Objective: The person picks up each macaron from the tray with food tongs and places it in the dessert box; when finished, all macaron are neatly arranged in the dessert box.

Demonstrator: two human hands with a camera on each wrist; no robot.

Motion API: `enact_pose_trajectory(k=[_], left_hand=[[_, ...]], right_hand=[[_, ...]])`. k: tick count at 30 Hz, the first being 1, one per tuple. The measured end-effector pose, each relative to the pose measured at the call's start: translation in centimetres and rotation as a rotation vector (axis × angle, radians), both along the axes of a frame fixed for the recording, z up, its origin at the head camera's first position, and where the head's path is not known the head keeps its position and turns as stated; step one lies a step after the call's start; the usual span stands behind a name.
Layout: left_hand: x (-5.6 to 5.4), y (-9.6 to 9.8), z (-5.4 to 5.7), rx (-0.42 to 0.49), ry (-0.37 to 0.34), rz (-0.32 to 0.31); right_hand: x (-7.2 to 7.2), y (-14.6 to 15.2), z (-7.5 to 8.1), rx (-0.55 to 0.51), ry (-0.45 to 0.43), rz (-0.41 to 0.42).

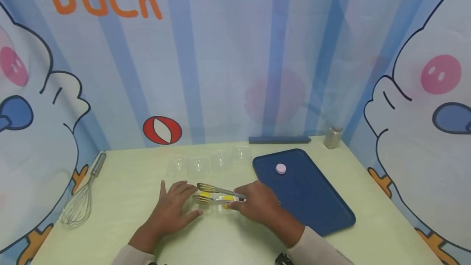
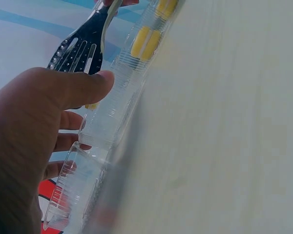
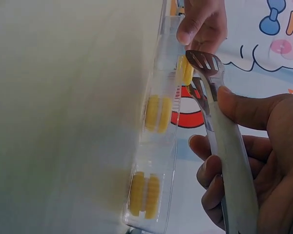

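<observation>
My right hand (image 1: 259,201) grips metal serving tongs (image 1: 220,190), thumb on one arm and fingers curled round the other. At the slotted tips, a yellow macaron (image 3: 186,70) sits between the two heads over a clear plastic tray (image 3: 151,148). Two more yellow macarons, one in the middle (image 3: 157,113) and one at the near end (image 3: 144,195) in the right wrist view, stand on edge in its compartments. My left hand (image 1: 173,207) lies at the tray's left end, fingers spread and relaxed, with the thumb (image 2: 90,87) overlapping the clear plastic in the left wrist view.
Several clear plastic cups (image 1: 198,166) stand in a row behind. To the right lies a dark blue tray (image 1: 312,199) bearing a pink macaron (image 1: 281,169). A whisk (image 1: 82,195) lies at far left; a dark bar (image 1: 279,140) and a metal shaker (image 1: 333,137) sit by the wall.
</observation>
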State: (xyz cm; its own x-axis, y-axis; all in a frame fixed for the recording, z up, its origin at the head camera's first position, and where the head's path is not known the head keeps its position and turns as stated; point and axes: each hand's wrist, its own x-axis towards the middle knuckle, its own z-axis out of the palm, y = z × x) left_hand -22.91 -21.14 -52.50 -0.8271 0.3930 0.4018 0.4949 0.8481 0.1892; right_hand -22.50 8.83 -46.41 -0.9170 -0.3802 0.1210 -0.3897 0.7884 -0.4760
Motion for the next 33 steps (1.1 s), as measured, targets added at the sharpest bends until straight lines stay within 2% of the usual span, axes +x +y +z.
enact_pose_trajectory(k=[14,24,33], left_hand=[[0.0,0.1,0.3,-0.008,-0.014,0.013],[0.0,0.1,0.3,0.002,-0.012,0.016],[0.1,0.2,0.4,0.022,-0.043,0.029]], right_hand=[[0.2,-1.0,-0.2,0.044,0.016,0.003],[0.1,-1.4,-0.4,0.035,0.022,0.006],[-0.1,-1.5,-0.7,0.031,0.026,0.004]])
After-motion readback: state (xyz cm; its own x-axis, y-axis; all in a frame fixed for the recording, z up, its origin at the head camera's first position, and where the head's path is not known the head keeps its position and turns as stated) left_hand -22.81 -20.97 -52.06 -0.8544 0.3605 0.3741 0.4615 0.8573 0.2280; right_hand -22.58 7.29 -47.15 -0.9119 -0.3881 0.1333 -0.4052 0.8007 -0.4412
